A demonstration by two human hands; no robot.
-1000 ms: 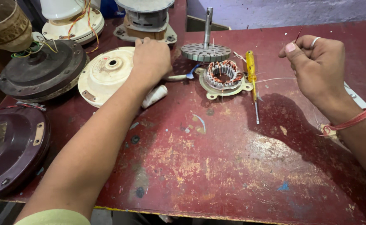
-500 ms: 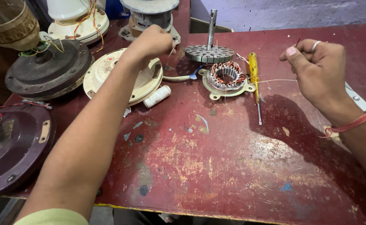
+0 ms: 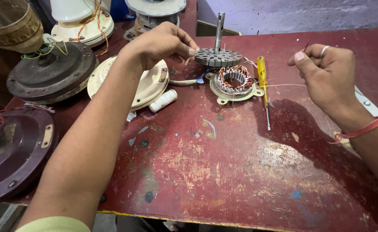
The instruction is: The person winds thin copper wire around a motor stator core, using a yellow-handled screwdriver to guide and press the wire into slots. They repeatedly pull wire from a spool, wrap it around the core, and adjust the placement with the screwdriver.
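The motor is apart on the red bench (image 3: 240, 172): the wound coil ring (image 3: 235, 80) sits in its metal plate near the far edge, the toothed disc on its shaft (image 3: 218, 56) stands just behind it, and a cream cover (image 3: 148, 86) lies to the left, so stripping down looks finished and the wire work looks only partly done. A thin pale wire (image 3: 283, 85) runs from the coil ring toward the right hand (image 3: 326, 77), which is curled with finger and thumb pinched, apparently on a fine strand; the strand itself is too thin to confirm. The left hand (image 3: 161, 43) hovers beside the toothed disc, fingertips closed together on something small I cannot make out. A yellow screwdriver (image 3: 263, 86) lies just right of the coil ring, untouched, and a white spool (image 3: 163, 101) rests beside the cream cover. Reassembly is not begun, by my judgement. Dark housings (image 3: 51, 73) at the left edge are partly cut off, and the coil's wire ends are unreadable.
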